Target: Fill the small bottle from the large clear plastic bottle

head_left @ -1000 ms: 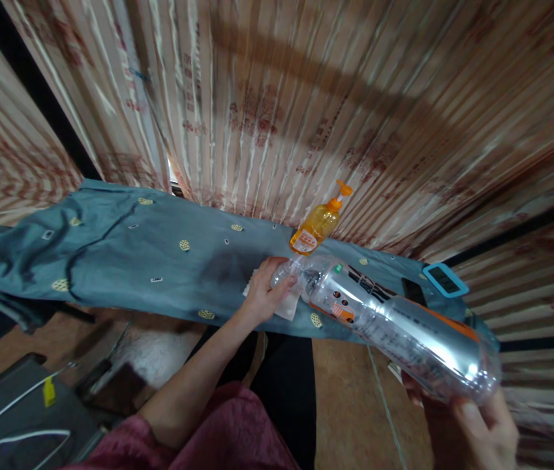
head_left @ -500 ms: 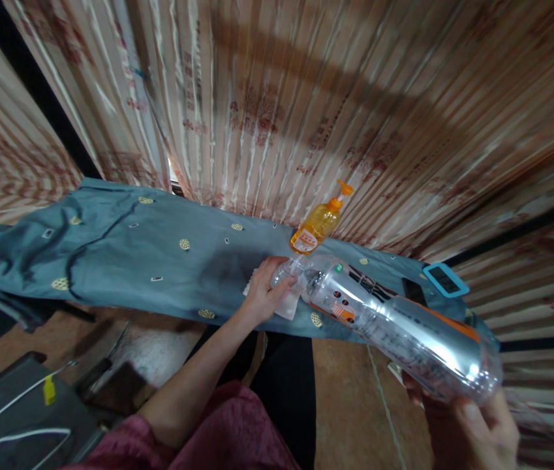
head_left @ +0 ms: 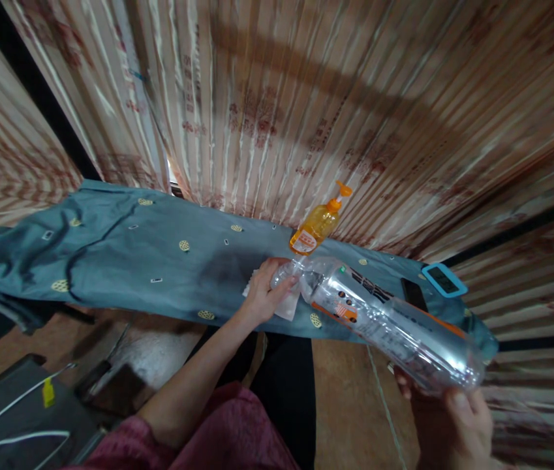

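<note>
The right hand (head_left: pixel 453 418) grips the base of a large clear plastic bottle (head_left: pixel 384 320), lower right. The left hand (head_left: pixel 267 290) pinches its neck over a white folded cloth (head_left: pixel 289 305) at centre.

Ahead of you hangs a pleated curtain (head_left: pixel 277 111), pale beige with faded red print, filling most of the view; a broad shadow band crosses it from upper left to right; at the far left a dark gap (head_left: pixel 36 91) shows between its panels; a thin sliver of daylight (head_left: pixel 173 177) shows near the curtain's foot. Below it you have a long surface draped in a blue-grey cloth (head_left: pixel 124 251) dotted with small yellow and white motifs; the cloth sags at its left end. Beneath lies a brown floor (head_left: pixel 350 405); at lower left you see a dark grey panel (head_left: pixel 7 424) with white cables (head_left: pixel 12 442) across it.
</note>
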`<control>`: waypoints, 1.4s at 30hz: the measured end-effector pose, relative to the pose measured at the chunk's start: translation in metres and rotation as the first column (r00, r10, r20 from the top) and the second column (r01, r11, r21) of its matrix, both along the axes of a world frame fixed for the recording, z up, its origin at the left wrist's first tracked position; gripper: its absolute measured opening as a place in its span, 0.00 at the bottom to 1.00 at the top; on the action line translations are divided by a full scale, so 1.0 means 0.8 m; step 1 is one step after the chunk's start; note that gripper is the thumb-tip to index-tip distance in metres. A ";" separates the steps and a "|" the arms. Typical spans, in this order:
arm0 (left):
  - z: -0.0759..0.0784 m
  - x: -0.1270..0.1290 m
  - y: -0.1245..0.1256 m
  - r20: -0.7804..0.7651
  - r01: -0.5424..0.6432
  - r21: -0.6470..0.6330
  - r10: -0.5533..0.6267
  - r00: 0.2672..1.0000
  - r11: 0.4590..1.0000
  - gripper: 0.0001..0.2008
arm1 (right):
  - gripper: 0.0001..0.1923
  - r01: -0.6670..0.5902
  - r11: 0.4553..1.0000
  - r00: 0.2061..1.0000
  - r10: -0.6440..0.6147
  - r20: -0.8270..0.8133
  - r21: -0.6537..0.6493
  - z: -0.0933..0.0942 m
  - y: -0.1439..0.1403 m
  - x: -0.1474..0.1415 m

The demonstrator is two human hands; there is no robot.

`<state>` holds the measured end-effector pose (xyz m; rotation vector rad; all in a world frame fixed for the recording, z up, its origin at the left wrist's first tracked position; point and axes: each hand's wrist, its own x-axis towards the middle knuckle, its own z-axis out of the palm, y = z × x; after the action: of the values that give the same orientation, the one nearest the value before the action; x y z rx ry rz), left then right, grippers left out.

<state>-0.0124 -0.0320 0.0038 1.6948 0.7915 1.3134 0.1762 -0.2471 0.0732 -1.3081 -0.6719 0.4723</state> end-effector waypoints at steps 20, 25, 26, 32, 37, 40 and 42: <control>0.005 -0.002 0.018 -0.036 0.060 0.020 -0.060 0.998 0.998 0.22 | 0.28 -0.014 0.997 0.751 0.064 -0.657 0.081 -0.116 0.055 0.004; 0.001 -0.002 0.023 -0.024 0.075 0.025 -0.074 0.997 0.997 0.24 | 0.29 -0.117 0.988 0.575 0.150 -0.804 0.100 -0.136 0.060 -0.003; 0.001 -0.002 0.023 -0.024 0.080 0.024 -0.079 0.997 0.997 0.24 | 0.29 -0.134 0.985 0.543 0.165 -0.824 0.110 -0.139 0.059 -0.005; -0.005 -0.002 0.025 0.006 0.086 0.013 -0.086 0.996 0.996 0.26 | 0.34 -0.236 0.953 0.350 0.265 -0.898 0.190 -0.153 0.052 -0.026; -0.014 -0.010 0.028 0.004 0.029 0.019 -0.029 1.000 0.999 0.28 | 0.36 -0.316 0.916 0.213 0.322 -0.922 0.247 -0.161 0.054 -0.049; -0.016 -0.031 0.017 0.034 0.001 0.001 -0.001 0.999 1.000 0.29 | 0.37 -0.352 0.897 0.163 0.340 -0.926 0.267 -0.158 0.058 -0.063; -0.018 -0.052 -0.001 0.069 -0.020 -0.044 0.024 0.997 0.999 0.30 | 0.35 -0.378 0.881 0.128 0.352 -0.927 0.283 -0.153 0.060 -0.075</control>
<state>-0.0536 -0.0325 -0.0103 1.6021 0.7949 1.3529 0.1160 -0.1991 -0.0494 -0.5561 0.1589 1.5810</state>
